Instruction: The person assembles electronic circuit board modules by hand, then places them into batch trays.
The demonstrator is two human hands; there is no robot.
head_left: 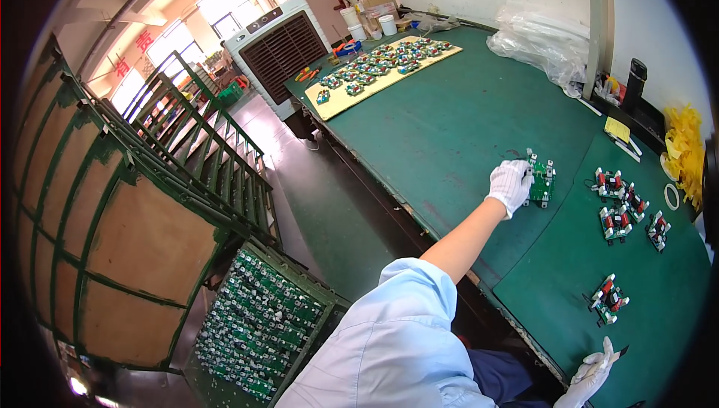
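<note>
My left hand (511, 187), in a white ribbed glove, has its fingers closed on the left edge of a green circuit board (541, 177) at the green-topped table. White and metal parts stick out along the board's edges. Low at the right, near the table's front edge, my gloved right hand (594, 375) is closed round something with a small dark tip (623, 350); the rest of it is hidden. Beyond that hand lies a single circuit board (610, 299) with red, black and white parts. Several similar boards (616, 221) are grouped farther back on the right.
A yellowish panel (329, 108) bearing several populated boards lies at the table's far end. Plastic bags (543, 45), a white tape ring (671, 197) and yellow strips (683, 155) line the wall side. A rack of green boards (258, 326) stands lower left, beside a cooler (278, 52) farther back.
</note>
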